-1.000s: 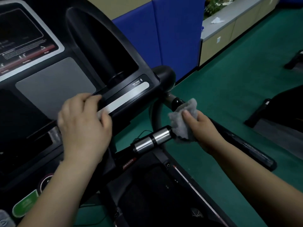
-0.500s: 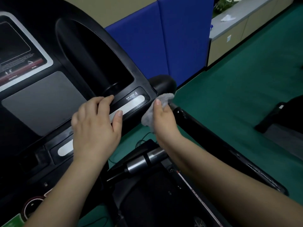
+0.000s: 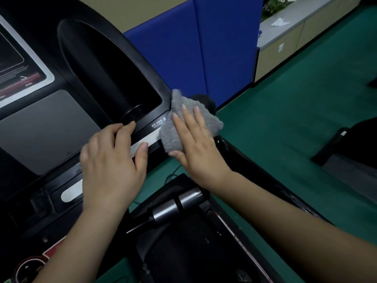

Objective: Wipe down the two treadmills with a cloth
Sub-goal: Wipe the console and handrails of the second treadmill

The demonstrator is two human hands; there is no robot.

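Observation:
A black treadmill console [image 3: 51,127] fills the left of the head view, with a deep cup holder and a white speed-key strip. My right hand [image 3: 195,144] lies flat with straight fingers on a grey cloth [image 3: 173,123], pressing it against the console's right corner over the end of the strip. My left hand [image 3: 114,160] rests on the console's lower edge, fingers curled over the ledge above the strip and thumb on the strip. A black side handrail [image 3: 255,176] runs down to the right from under the cloth.
A metal pulse grip [image 3: 177,203] sticks out below the console over the treadmill deck. Blue partition panels [image 3: 204,48] stand behind. Green floor [image 3: 295,119] spreads right, with part of another black machine [image 3: 357,144] at the right edge and a counter at the back.
My right hand has carried the cloth up from the handrail onto the console's right corner and flattened on it. My left hand stays on the console edge.

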